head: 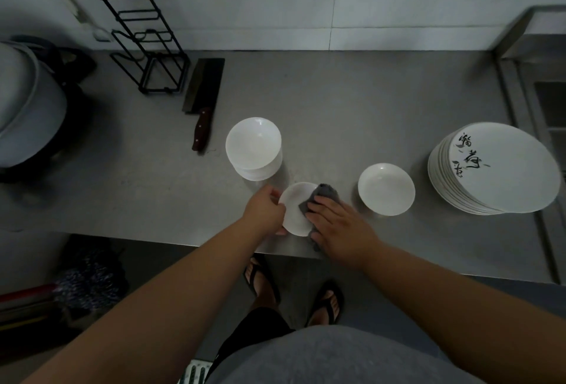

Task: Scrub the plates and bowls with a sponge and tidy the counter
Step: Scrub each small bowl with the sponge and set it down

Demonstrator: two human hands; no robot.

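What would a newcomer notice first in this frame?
Both hands at the near edge of the counter: the left hand grips a small white dish while the right hand presses a grey cloth onto it. Then the stack of inked plates at far right and the cleaver lying at back left.

1. Bare worktop [352,92] is left open along the back wall [367,1].
2. The centre is flanked by a stack of bowls [253,148] and a single bowl [386,189], with a gap seen between them.
3. The right end is blocked by a plate stack [496,169], the left rear by a cleaver [203,99] and a wire rack [147,46].
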